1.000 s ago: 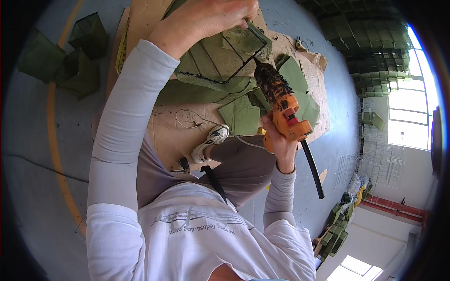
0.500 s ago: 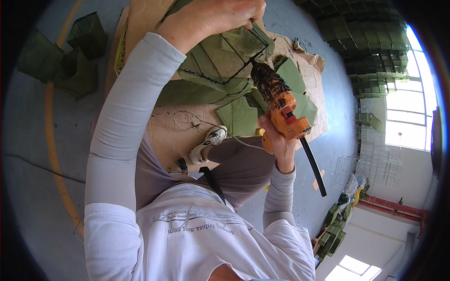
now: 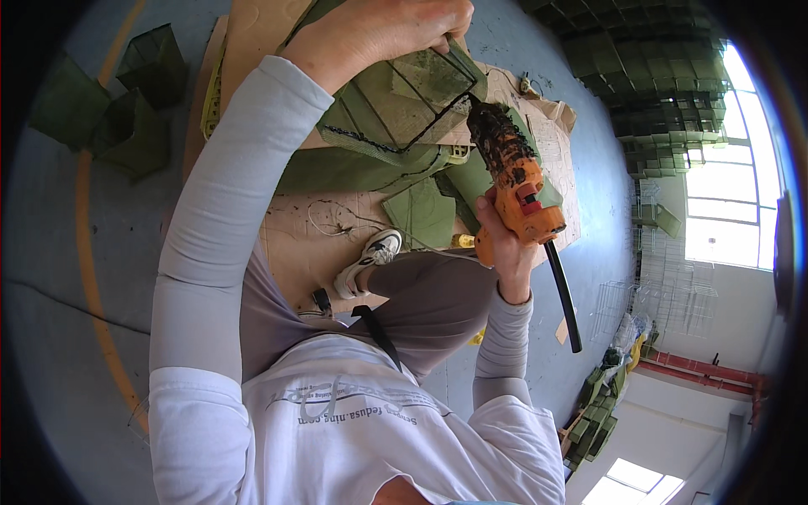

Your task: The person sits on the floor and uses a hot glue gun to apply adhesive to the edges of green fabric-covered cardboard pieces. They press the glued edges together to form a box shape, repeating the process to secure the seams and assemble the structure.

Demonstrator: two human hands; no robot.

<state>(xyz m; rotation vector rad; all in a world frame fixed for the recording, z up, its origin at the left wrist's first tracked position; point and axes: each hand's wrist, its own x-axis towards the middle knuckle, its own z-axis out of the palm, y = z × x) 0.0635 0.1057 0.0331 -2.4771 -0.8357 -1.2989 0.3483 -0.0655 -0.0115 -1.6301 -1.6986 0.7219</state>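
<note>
My right hand (image 3: 501, 244) grips an orange glue gun (image 3: 515, 181) with a black, crusted barrel and a black stick out of its back. Its tip touches the edge of a green panel piece (image 3: 396, 101), along a black glue line. At the top of the view my left hand (image 3: 379, 29) holds that green piece by its upper part. The piece rests over brown cardboard (image 3: 328, 227) on the floor, with more green panels (image 3: 421, 215) under it. My bent leg and white shoe (image 3: 370, 257) lie on the cardboard.
Folded green boxes (image 3: 126, 109) sit on the grey floor at the left. A large stack of green boxes (image 3: 656, 93) stands at the right, near bright windows. More green pieces (image 3: 598, 412) lie at the lower right. A yellow line (image 3: 93, 278) curves across the floor.
The glue gun has moved up along the green piece's edge, its tip now closer to my left hand. My left hand has stayed on the piece.
</note>
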